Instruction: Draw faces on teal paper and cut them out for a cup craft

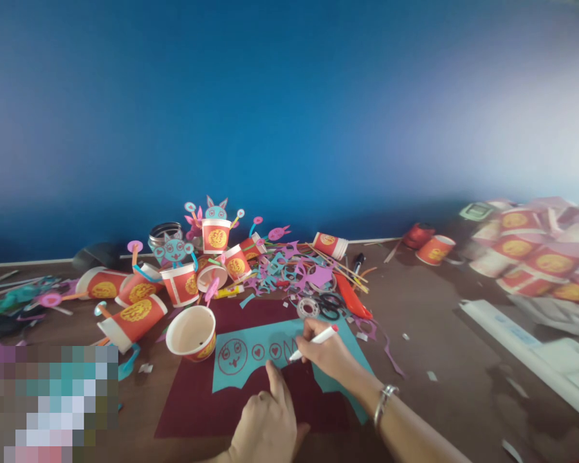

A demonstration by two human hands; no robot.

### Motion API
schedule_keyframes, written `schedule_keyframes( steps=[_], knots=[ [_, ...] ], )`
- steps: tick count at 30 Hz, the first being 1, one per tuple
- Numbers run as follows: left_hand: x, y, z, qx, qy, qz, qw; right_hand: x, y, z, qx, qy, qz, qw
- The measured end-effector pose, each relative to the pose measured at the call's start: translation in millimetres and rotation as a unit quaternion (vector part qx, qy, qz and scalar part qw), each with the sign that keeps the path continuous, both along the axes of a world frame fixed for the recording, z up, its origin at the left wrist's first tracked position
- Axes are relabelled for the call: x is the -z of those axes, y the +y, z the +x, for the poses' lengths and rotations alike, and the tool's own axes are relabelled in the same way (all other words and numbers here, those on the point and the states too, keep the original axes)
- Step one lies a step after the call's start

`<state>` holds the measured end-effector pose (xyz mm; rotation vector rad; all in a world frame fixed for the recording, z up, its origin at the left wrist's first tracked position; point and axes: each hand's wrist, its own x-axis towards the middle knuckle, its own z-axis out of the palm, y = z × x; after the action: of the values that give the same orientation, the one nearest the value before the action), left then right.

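Observation:
My right hand (317, 347) grips a white marker with a red end (324, 334), its tip down at a turquoise sheet of paper (255, 337). On that sheet are a round face with lashes, two small circles with hearts inside, and zigzag lines beside my right fingers. My left hand (267, 418) presses the sheet's lower edge with its index finger stretched out, the other fingers partly curled. The sheet has scalloped cuts along its bottom and lies on a dark maroon sheet (188, 405). An open paper cup (192, 333) stands at its left end.
Beyond the sheet lie scissors (330, 305), a tape roll (308, 308), a red-orange tool (352, 296) and paper scraps (289, 270). Decorated red cups (179, 285) crowd the left. Blurred cups (535, 244) pile up at right, behind a white plastic package (521, 347). A blue wall backs the table.

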<state>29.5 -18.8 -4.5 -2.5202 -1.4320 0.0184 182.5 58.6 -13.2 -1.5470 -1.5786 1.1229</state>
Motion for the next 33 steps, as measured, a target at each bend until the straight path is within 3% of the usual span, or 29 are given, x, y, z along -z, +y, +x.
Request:
schedule_keyframes(
  steps=[18,33],
  knots=[
    [0.2,-0.2,0.4,0.004,-0.012,0.012,1.000,-3.8,0.7,-2.2,0.028,0.016,0.045,0.998],
    [-0.6,-0.4,0.6,0.002,-0.003,0.007,1.000,-4.9,1.6,-2.2,0.035,-0.025,0.000,0.999]
  ],
)
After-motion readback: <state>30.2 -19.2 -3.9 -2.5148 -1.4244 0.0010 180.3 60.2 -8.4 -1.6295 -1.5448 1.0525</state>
